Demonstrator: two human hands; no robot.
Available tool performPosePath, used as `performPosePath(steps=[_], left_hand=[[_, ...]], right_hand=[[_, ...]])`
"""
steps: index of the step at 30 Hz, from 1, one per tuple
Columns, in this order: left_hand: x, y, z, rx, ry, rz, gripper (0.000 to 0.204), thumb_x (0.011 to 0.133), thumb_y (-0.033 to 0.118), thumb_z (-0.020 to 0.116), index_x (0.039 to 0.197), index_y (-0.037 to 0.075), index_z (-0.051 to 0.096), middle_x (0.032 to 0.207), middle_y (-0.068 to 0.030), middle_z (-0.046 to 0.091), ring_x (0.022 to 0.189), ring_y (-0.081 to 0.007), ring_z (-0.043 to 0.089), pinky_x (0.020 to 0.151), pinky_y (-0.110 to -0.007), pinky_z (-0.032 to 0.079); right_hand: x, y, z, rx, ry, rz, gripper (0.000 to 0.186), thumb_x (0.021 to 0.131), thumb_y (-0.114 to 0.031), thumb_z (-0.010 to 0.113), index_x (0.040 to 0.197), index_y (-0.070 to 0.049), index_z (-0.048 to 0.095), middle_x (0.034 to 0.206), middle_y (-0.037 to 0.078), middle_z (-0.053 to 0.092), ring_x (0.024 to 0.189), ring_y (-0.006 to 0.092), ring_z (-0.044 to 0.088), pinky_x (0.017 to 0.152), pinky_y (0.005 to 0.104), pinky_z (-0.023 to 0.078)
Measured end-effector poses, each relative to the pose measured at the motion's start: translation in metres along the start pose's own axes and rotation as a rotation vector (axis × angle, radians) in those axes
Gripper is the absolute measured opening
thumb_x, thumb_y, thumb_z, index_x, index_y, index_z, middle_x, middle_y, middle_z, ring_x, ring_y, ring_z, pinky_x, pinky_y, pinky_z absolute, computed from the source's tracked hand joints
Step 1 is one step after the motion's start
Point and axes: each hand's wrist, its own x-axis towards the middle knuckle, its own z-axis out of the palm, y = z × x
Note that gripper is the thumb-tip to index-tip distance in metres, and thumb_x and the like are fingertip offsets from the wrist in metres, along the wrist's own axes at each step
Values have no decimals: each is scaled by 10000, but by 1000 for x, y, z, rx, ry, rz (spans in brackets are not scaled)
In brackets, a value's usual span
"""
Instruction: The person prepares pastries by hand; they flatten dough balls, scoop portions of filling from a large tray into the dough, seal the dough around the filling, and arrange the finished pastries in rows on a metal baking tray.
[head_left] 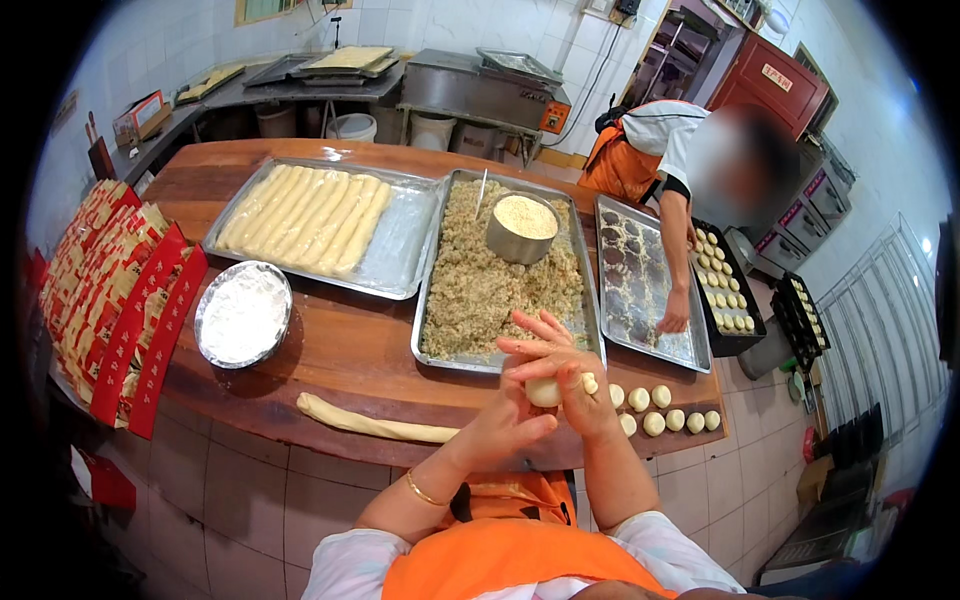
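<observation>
Head view. Item: one smooth, pale, rounded dough ball, located between the person's two hands, above the near edge of the brown wooden table.

Risks, as judged: the dough ball could be squeezed out of shape or split, should the palms press unevenly; it could slip toward the table edge or floor, should the hands part while tilted. The small pale dough knob against the right hand could drop, being little supported. The long pale dough rope, lying along the table's near edge beneath the left forearm, could be dragged by a low elbow.

Fingers, left hand: loosely curved about the ball, thumb extended, not clenched. Fingers, right hand: against the ball and overlapping the left; the overlap hides how firmly they close, so their grip cannot be told.

Adjacent: small round cream-coloured dough pieces, on the table to the right of the hands; a rectangular metal tray of crumbly greenish-brown filling, just beyond them.
</observation>
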Motion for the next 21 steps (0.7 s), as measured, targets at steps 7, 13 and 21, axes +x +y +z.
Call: performPosePath(steps=[7,13,21], left_hand=[[-7,7,-37,-36,-338,-358,693,998,501,498,1452,10,317,1342,-128,503,1311,-227,457,1080,-387,385],[-8,9,-11,-20,-175,-212,749,991,583,438,1438,-14,371,1397,-128,479,1304,-238,477,1039,-355,425],[-7,-8,-35,103,-299,-261,610,995,326,588,1435,46,272,1326,-124,503,1277,-252,508,1050,-376,413]], right_hand=[[7,-12,25,4,249,-65,671,1038,-566,259,1044,-146,782,1281,144,654,1418,381,371,1180,542,179],[-4,3,7,6,153,-3,706,1040,-567,217,1059,-138,777,1289,148,646,1424,380,359,1181,542,172],[1,-2,6,-35,13,12,710,1042,-561,227,1037,-112,777,1281,166,648,1409,387,381,1180,545,179]])
